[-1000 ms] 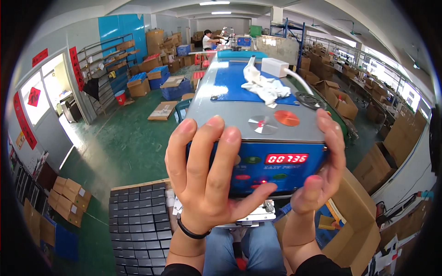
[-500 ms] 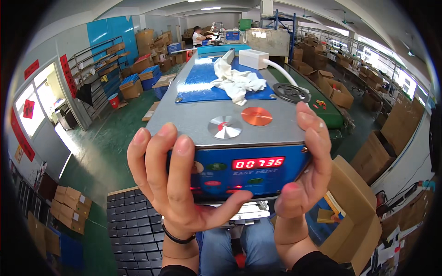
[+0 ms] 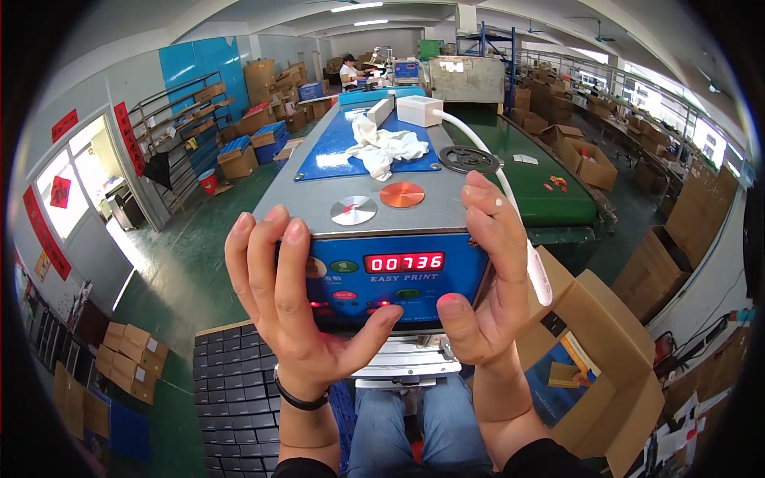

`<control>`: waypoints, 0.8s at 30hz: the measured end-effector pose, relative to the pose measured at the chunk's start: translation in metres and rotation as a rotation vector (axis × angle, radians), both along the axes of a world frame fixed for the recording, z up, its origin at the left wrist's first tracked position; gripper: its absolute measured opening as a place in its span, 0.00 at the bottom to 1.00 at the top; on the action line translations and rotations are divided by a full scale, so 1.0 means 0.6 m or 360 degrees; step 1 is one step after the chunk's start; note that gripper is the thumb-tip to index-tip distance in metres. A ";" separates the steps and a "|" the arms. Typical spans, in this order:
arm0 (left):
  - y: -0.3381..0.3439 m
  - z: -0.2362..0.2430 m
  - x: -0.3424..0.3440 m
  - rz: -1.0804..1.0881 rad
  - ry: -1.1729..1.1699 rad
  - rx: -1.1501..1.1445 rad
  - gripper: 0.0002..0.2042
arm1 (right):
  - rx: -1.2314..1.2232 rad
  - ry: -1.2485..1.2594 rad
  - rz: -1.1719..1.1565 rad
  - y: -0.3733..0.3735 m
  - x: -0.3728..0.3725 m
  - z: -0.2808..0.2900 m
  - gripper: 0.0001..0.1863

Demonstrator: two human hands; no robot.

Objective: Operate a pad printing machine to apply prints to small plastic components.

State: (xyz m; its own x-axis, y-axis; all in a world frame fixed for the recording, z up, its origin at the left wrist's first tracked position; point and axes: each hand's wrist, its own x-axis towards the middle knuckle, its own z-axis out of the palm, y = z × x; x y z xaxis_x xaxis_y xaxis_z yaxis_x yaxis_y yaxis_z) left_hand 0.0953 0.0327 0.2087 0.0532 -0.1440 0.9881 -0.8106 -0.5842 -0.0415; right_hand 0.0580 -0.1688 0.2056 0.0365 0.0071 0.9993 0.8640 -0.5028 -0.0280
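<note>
Both hands grip the machine's grey-and-blue control box (image 3: 378, 269), which has a red digit display, buttons and two metal discs on top. My left hand (image 3: 307, 299) has curved fingers at the upper left edge and its thumb over the lower front panel. My right hand (image 3: 482, 275) wraps the right side, fingertips at the top corner, thumb by the lower front. A crumpled white cloth (image 3: 382, 147) lies on a blue plate (image 3: 323, 155) behind, beside a white box (image 3: 418, 110), a black disc (image 3: 462, 159) and a white hose (image 3: 510, 199).
A stack of dark small boxes (image 3: 231, 382) stands lower left, an open carton (image 3: 613, 374) lower right. A metal rail (image 3: 402, 370) sits below the box, a green conveyor (image 3: 550, 199) to the right. Another person (image 3: 348, 73) works at the far end; cartons (image 3: 131, 358) stand left.
Both hands stay on the control box; it and they have shifted left in the view. More of the white hose now shows down the box's right side.
</note>
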 end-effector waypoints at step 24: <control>0.012 -0.001 0.005 -0.0294 0.0094 -0.0019 0.37 | 0.0292 0.0237 -0.0883 0.041 -0.026 0.033 0.38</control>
State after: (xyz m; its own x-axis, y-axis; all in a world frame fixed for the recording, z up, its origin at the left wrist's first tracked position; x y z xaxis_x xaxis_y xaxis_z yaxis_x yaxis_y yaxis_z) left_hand 0.0985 0.0399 0.2084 0.0849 -0.1448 0.9858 -0.9048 -0.4256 0.0154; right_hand 0.0422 -0.1442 0.2254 0.1250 -0.2252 0.9663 0.4540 -0.8530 -0.2575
